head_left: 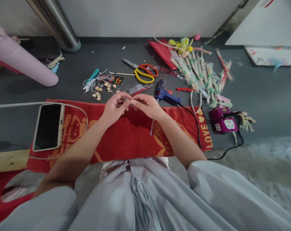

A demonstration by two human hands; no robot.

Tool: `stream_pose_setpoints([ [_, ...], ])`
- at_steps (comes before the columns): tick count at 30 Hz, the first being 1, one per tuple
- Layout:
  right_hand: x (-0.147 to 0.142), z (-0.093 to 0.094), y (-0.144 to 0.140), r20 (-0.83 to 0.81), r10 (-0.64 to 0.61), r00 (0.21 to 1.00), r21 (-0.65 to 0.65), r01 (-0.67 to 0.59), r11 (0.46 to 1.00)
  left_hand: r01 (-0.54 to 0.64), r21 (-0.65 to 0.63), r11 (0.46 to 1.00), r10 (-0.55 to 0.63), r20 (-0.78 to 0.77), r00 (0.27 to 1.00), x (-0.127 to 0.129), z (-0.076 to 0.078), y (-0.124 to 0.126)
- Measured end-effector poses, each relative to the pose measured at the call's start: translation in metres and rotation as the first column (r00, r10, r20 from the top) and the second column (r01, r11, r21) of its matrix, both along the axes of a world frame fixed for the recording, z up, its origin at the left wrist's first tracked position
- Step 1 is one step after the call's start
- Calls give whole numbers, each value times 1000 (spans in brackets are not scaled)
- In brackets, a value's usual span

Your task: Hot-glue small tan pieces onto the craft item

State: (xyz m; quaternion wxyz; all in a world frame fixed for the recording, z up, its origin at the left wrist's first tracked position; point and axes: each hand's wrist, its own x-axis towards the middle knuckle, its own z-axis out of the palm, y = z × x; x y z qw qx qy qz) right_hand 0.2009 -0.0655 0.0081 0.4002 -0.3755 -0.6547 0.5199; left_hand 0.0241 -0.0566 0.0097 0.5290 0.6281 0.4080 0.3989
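Over the red towel (126, 138), my left hand (114, 106) and my right hand (149, 106) meet fingertip to fingertip. Both pinch a small pale yellowish piece (131, 101), mostly hidden by the fingers; its kind is too small to make out. Just beyond my left hand lie several cream-coloured crumbly bits (98, 93) and a bundle of white threads (94, 82). A blue hot glue gun (168, 95) rests beside my right hand, its clear glue stick (152, 126) reaching onto the towel. Clear plastic packaging (139, 88) is right behind the fingers.
Orange-and-yellow scissors (145, 73) lie farther back. Many wrapped sticks (203, 70) are heaped at the right, near a purple box (223, 120) with a black cord. A phone (49, 126) and white cable are at left. A pink bottle (27, 61) and steel post (61, 25) stand behind.
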Motion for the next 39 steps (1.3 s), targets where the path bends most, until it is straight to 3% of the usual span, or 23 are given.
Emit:
stream_pose_setpoints([
  [4, 0, -1, 0, 20, 19, 1000, -6, -19, 1000, -26, 82, 996, 27, -19, 999, -2, 2, 0],
  [20, 2, -2, 1, 70, 12, 997, -42, -9, 999, -20, 99, 995, 29, -81, 996, 0, 8, -4],
  [39, 4, -2, 2, 102, 19, 995, -44, -15, 999, -37, 146, 989, 58, -143, 988, -1, 1, -2],
])
